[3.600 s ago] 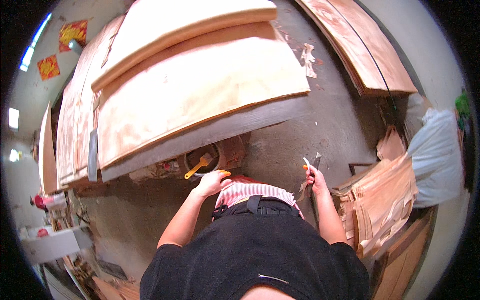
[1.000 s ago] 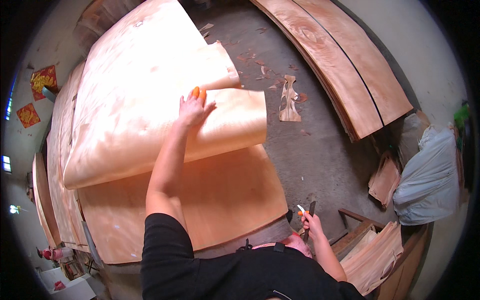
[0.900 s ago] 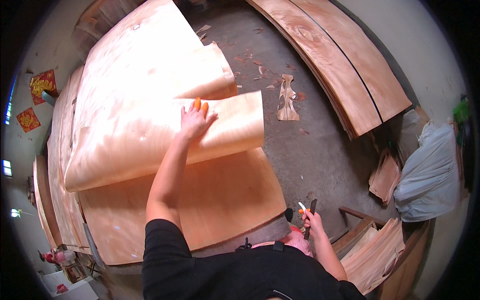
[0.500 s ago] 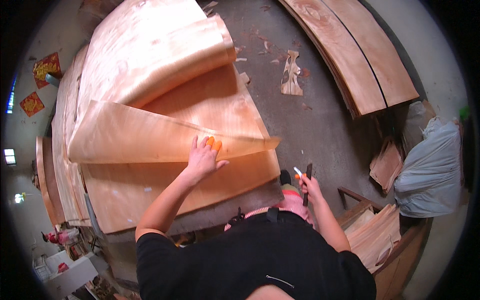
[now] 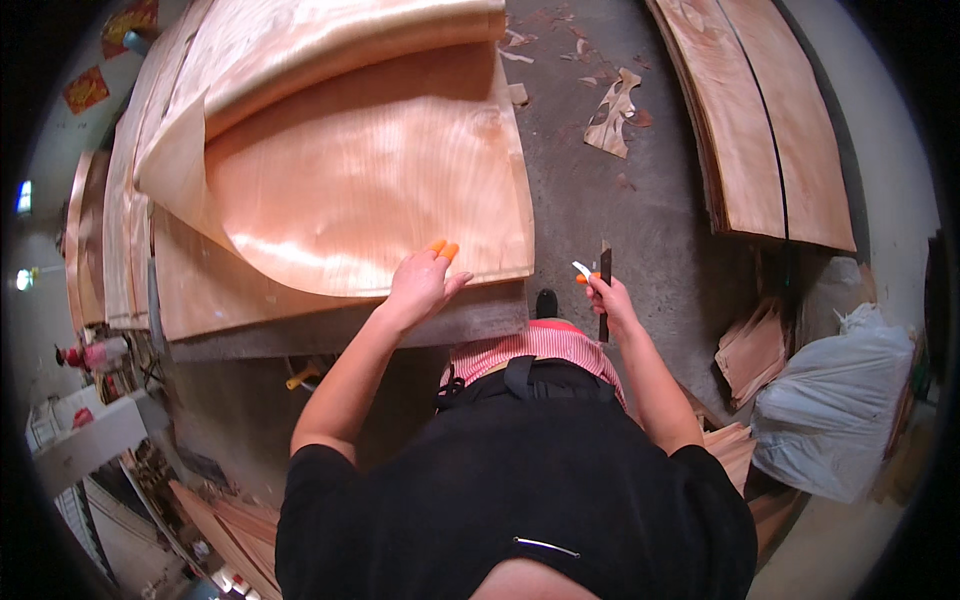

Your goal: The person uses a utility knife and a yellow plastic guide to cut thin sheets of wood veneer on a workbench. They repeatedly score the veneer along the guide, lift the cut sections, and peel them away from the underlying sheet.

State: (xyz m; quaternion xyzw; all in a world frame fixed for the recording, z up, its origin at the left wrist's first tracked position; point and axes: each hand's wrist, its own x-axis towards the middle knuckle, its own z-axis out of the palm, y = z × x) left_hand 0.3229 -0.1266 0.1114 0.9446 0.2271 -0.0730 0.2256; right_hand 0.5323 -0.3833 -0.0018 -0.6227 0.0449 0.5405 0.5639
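A thin wood veneer sheet lies over the stack in front of me, its left side curling up. My left hand rests on the sheet's near edge with fingers spread, two of them in orange finger covers; it grips nothing. Off the stack's right side, my right hand is closed around a dark, narrow flat tool held upright. A small white item pokes out of the same hand, beside some orange at the fingers; its kind is unclear. Beyond, a rolled-back part of veneer spans the stack.
Another strapped veneer stack stands at the far right. Veneer scraps litter the grey floor. On the right are a plastic-wrapped bundle and loose veneer pieces. A yellow-handled tool shows below the stack's near edge.
The veneer flap that was folded over now lies unfolded toward me, reaching the stack's near edge. My left hand has come nearer with it. My right hand still holds the dark tool and white item.
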